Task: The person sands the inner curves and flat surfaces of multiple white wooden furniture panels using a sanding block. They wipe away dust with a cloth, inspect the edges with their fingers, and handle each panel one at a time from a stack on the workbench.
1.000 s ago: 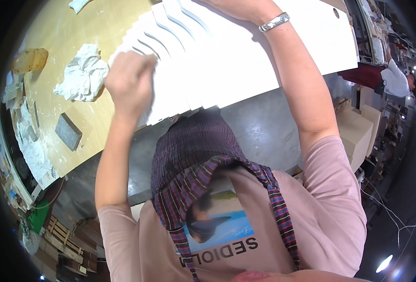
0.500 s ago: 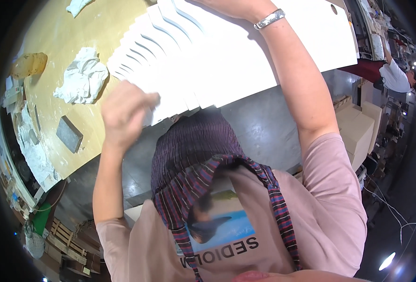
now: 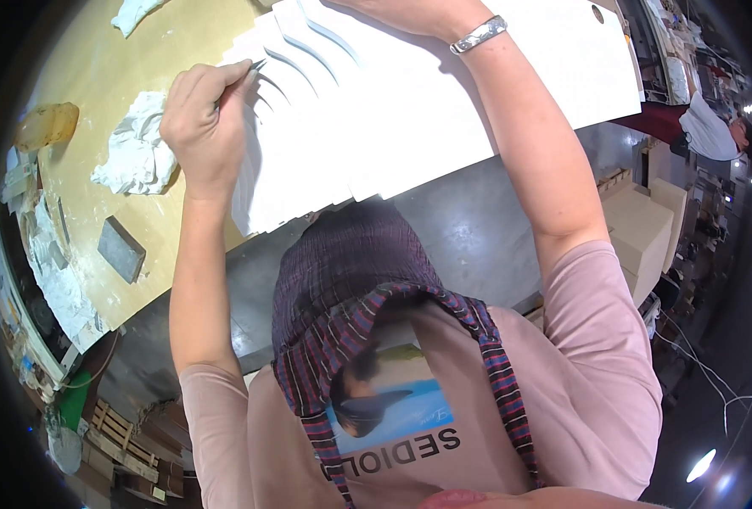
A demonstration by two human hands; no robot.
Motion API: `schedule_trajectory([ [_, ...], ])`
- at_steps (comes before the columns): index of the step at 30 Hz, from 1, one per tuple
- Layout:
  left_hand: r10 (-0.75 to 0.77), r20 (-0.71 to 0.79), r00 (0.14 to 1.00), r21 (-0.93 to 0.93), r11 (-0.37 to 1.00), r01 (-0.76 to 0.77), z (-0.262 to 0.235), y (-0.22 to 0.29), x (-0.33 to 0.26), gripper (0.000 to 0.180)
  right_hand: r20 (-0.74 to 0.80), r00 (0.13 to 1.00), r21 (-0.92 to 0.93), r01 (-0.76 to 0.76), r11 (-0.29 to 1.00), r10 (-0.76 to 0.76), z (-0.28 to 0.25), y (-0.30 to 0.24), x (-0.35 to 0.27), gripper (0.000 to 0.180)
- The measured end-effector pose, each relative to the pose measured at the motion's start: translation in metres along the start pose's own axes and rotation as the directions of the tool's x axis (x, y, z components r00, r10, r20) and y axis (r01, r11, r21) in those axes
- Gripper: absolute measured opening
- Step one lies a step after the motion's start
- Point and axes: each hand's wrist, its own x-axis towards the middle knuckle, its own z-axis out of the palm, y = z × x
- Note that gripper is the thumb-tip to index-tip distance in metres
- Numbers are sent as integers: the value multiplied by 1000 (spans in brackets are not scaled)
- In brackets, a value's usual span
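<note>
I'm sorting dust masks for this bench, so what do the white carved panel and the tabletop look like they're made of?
The white carved panel looks like primed or painted board, matte and uniformly white, with curved grooves; what lies under the coating cannot be told. The tabletop looks like bare plywood or wood board: tan, unfinished, dusted with white powder.

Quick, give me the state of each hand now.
Left hand: closed on a thin tool against the white panel.
Right hand: resting on the panel; grip cannot be told.
</note>
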Motion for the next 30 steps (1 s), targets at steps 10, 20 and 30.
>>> schedule_trajectory([
  [10, 64, 155, 986, -97, 994, -49, -3, 9, 3, 12, -5, 1000, 35, 8, 999, -8, -1, 2, -1, 55],
  [20, 172, 306, 936, -130, 982, -138, -21, 20, -2, 19, -34, 999, 16, 27, 1000, -26, 1, 3, 0, 55],
  [30, -472, 394, 789, -210, 789, 577, -27, 25, -32, 8, -47, 999, -7, 6, 1000, -6, 1, 5, -3, 53],
])
